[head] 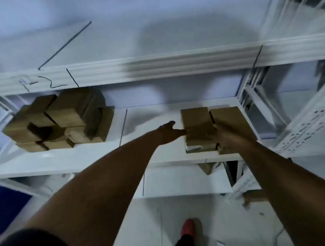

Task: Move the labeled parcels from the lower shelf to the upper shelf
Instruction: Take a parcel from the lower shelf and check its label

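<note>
Both hands reach into the shelf [159, 154] w/ the brown parcels. Left hand [169, 131], fingers spread, touches the left side of the nearer parcel stack [197, 129]; right hand [224, 137] is on its right side, blurred, so can't tell if the grip has closed. A bigger pile of parcels [62, 119] sits well apart, far left. Step looks like pick-up. Next: squeeze from both sides, lift clear, raise to the upper shelf [118, 41].

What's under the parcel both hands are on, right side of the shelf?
The parcel sits on at least one more brown parcel, edge showing at the front, on the white shelf. Left hand and right hand flank it. Deeper layers are covered.
</note>
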Demonstrator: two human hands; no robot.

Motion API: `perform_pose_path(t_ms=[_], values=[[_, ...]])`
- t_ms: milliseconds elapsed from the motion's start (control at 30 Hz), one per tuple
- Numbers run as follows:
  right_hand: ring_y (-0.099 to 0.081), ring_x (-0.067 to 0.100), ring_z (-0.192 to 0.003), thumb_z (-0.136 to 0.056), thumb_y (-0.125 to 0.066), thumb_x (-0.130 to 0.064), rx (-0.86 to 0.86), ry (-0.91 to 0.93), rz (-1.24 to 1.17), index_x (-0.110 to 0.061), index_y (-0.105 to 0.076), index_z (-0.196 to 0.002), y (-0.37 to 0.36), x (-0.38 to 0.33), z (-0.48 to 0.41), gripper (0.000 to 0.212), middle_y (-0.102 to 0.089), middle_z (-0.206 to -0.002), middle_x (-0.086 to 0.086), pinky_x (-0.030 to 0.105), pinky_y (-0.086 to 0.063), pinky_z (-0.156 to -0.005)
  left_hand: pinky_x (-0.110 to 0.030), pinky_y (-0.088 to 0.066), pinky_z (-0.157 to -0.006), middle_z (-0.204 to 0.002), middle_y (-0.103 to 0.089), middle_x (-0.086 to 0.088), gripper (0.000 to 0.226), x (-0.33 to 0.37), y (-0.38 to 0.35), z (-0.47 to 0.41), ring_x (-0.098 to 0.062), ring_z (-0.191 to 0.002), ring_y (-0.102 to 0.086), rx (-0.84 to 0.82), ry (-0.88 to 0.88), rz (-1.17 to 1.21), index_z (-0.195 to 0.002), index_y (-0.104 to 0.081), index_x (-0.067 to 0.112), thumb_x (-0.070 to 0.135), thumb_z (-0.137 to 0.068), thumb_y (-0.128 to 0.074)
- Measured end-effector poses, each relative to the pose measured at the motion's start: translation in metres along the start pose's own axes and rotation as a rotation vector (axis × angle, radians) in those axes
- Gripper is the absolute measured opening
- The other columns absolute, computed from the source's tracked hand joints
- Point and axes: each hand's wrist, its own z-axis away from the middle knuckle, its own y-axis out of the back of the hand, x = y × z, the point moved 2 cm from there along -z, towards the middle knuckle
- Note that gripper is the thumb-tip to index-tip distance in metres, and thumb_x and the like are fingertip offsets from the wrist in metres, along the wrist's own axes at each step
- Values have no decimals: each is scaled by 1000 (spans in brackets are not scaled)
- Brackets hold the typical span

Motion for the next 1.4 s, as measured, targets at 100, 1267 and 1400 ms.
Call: perform_pose_path(t_ms=[100,1267,1400], values=[[-59,14,-78,-94,-68,-33,70,-52,-43,-9,-52,-144,-5,7,-24,58,-66,-117,12,30,-51,-72,-29,-33,-117,-171,-27,-11,70,-3,-7,-35,-8,-141,-53,-37,34,137,-154,-41,17,49,-97,-66],[-26,40,-151,-43,-44,-100,-7,-63,-202,-33,-7,-161,19,-38,-31,141,-20,-166,14,60,-37,-114,-39,-59,-77,-126,-62,-18,42,65,-40,-66,-31,-106,-69,326,308,845,-123,-37,14,42,-99,-59],[-63,28,-114,-53,-61,-80,-37,-13,-548,-25,-44,-144,25,-30,-27,108,-61,-132,9,40,-54,-85,-34,-59,-78,-123,-59,-17,58,62,-38,-58,-25,-101,-67,362,212,931,-125,-33,15,37,-92,-76]])
